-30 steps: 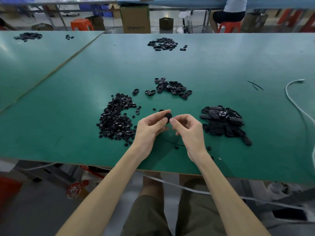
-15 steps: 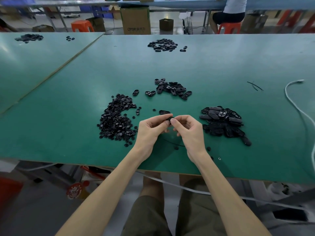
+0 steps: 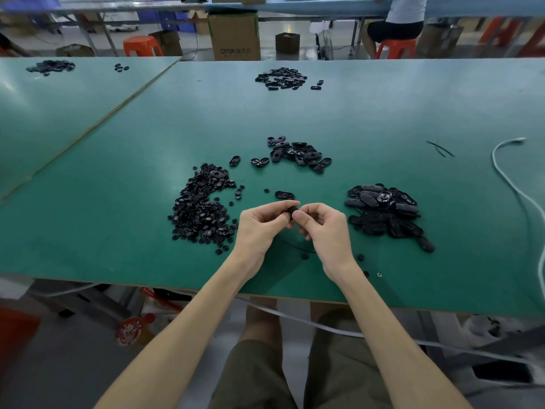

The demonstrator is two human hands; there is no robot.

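Black part [image 3: 293,211] pinched between 2 hands, left hand [image 3: 261,228] and right hand [image 3: 326,231].

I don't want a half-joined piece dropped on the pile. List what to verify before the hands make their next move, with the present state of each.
1. Grip: ok. The left hand and right hand pinch the black part between their fingertips.
2. Part fully joined: cannot tell. The fingers cover most of it.
3. Part held above the table: ok.
4. Next oval shell ready: ok. It lies alone just beyond the hands.
5. Small round pieces in supply: ok. The heap lies beside the left hand.
6. White cable apart from the work: ok. It lies far to the right.
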